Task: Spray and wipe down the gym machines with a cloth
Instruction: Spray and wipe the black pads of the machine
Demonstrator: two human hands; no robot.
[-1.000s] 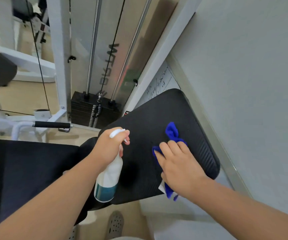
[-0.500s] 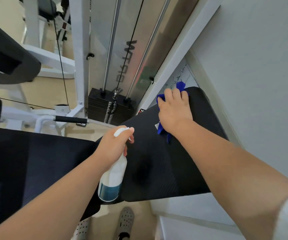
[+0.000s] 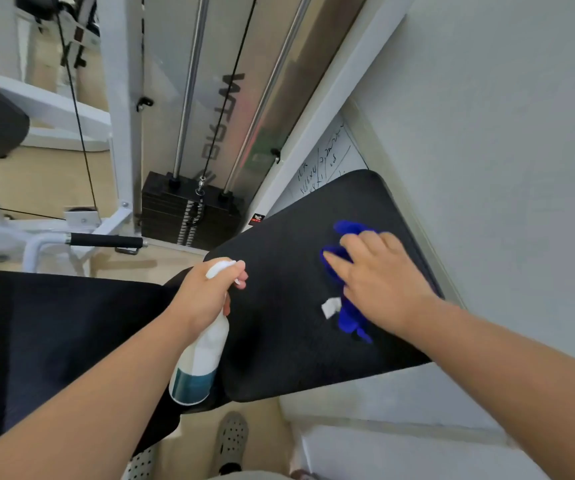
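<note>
1. The fingers (image 3: 360, 245) of the right hand (image 3: 383, 282) lay straight and spread, pressing a blue cloth (image 3: 348, 318) flat against a black padded surface (image 3: 279, 341).
2. The cloth sat on the far right part of the padded surface, mostly hidden under the palm, with a white tag (image 3: 331, 307) showing at its left side.
3. The fingers (image 3: 241, 271) of the left hand (image 3: 206, 292) were curled round the neck and trigger of a white spray bottle (image 3: 203, 355), which hung tilted at the padded surface's left edge.
4. A grey wall (image 3: 486, 133) ran close along the right.
5. Beyond stood a black weight stack (image 3: 175, 206); a black-gripped handle (image 3: 106, 240) lay to the left.
</note>
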